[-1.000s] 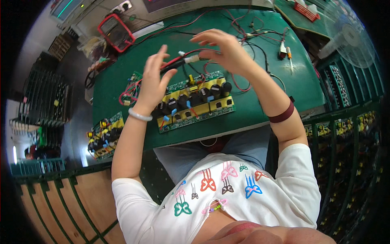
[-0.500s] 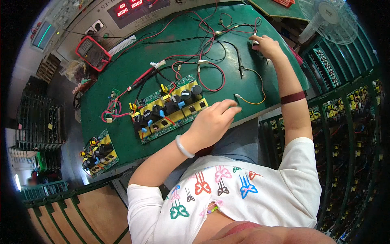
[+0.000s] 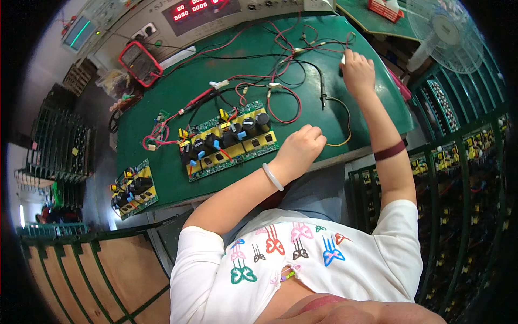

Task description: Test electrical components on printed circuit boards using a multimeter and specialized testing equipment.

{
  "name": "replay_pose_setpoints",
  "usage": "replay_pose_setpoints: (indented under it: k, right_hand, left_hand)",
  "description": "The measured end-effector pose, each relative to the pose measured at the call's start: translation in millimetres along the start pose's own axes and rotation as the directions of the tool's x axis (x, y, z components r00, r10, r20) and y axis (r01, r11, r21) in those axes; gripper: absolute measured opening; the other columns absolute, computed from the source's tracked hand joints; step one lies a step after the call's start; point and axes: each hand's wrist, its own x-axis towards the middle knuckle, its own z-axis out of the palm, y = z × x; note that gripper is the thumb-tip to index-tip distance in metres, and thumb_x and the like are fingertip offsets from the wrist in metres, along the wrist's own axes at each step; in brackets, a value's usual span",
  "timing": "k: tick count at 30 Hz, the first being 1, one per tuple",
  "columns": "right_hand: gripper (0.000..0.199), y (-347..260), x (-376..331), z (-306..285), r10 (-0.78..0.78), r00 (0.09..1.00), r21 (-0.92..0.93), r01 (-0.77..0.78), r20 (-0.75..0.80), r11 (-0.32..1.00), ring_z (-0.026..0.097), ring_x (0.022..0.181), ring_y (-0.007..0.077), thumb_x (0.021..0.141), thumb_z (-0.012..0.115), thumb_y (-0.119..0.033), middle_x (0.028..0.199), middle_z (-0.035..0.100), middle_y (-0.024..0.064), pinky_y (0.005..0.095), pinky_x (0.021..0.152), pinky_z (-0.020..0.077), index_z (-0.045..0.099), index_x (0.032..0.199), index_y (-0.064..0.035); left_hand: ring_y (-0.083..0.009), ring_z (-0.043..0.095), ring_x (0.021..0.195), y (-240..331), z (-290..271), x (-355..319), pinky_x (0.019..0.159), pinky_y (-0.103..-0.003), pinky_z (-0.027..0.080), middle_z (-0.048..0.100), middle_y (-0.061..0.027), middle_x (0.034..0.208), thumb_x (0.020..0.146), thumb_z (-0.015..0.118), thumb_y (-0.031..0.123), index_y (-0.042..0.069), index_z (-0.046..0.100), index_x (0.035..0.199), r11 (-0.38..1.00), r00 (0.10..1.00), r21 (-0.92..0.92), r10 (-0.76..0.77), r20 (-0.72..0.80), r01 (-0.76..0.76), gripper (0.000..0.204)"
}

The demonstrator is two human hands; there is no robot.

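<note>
At the bench's near edge my left hand [image 3: 301,151] is closed, fingers pinched over the end of a thin yellow wire [image 3: 345,141]; the wire's connector is hidden under the fingers. The wire curves back to a black probe [image 3: 323,89] lying on the green bench. My right hand [image 3: 359,74] is at the far right of the bench, fingers curled down over a small item, of which only a bit of white and dark shows. Left of my left hand lies a long circuit board [image 3: 250,144] with black capacitors, yellow parts and blue pieces.
A smaller circuit board [image 3: 141,189] lies at the bench's left edge. Red and black leads [image 3: 253,77] tangle across the middle. A red multimeter [image 3: 140,63] and a power supply [image 3: 198,12] with red digits stand behind. A fan [image 3: 445,32] and board racks [image 3: 448,162] are at right.
My left hand has moved right onto the yellow wire's end, covering its connector. My right hand's fingers have curled in over the small item. The view has shifted slightly.
</note>
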Motion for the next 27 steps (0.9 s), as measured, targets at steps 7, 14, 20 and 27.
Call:
replay_pose_setpoints:
  k: [7, 14, 20, 27]
  right_hand:
    - [0.043, -41.6, -3.4, 9.0, -0.024, 0.890, 0.359, -0.158, 0.455, 0.920, 0.069, 0.077, 0.0383, 0.078, 0.069, -0.038, 0.082, 0.069, 0.0239, 0.0470, 0.070, 0.0545, 0.068, 0.076, 0.0057]
    - [0.017, -24.8, 3.2, -48.5, -0.240, 0.734, 0.516, -0.635, 0.636, -0.574, 0.034, 0.040, 0.0065, 0.091, 0.062, -0.026, 0.057, 0.049, -0.0033, 0.0236, 0.039, 0.0255, 0.057, 0.086, -0.0110]
    - [0.015, -108.2, -33.2, -124.1, -0.333, 0.911, 0.558, -0.412, 0.242, -0.720, 0.055, 0.061, 0.0075, 0.097, 0.058, -0.017, 0.075, 0.059, 0.0004, 0.0209, 0.053, 0.0426, 0.059, 0.104, -0.0043]
    - [0.020, -213.3, -99.5, -128.1, -0.533, 0.813, 0.710, -0.518, 0.234, -0.478, 0.066, 0.082, 0.0108, 0.092, 0.068, -0.003, 0.097, 0.067, 0.0076, 0.0255, 0.069, 0.0550, 0.062, 0.110, 0.0012]
  left_hand:
    - [-0.0272, 0.063, 0.088, 9.5, -17.4, -12.5, 0.077, -0.036, 0.054, 0.060, -0.0092, 0.091, 0.078, 0.060, 0.005, 0.004, 0.064, 0.094, 0.999, 0.981, -0.008, 0.041, -0.192, -0.043, 0.017]
    - [-0.0269, 0.065, 0.089, 11.1, -59.5, -48.2, 0.077, -0.034, 0.055, 0.063, -0.0095, 0.096, 0.078, 0.064, 0.004, 0.004, 0.064, 0.101, 0.993, 0.929, -0.018, 0.103, -0.355, -0.117, 0.023]
    - [-0.0265, 0.069, 0.088, -13.2, -107.1, -132.9, 0.077, -0.036, 0.056, 0.071, -0.0105, 0.100, 0.073, 0.074, -0.004, 0.005, 0.072, 0.097, 0.966, 0.879, -0.249, -0.057, -0.473, -0.072, 0.025]
    - [-0.0235, 0.069, 0.088, -31.1, -98.2, -238.8, 0.074, -0.031, 0.057, 0.072, -0.0117, 0.102, 0.071, 0.076, -0.009, 0.004, 0.075, 0.099, 0.919, 0.668, -0.285, -0.394, -0.632, 0.273, 0.030]
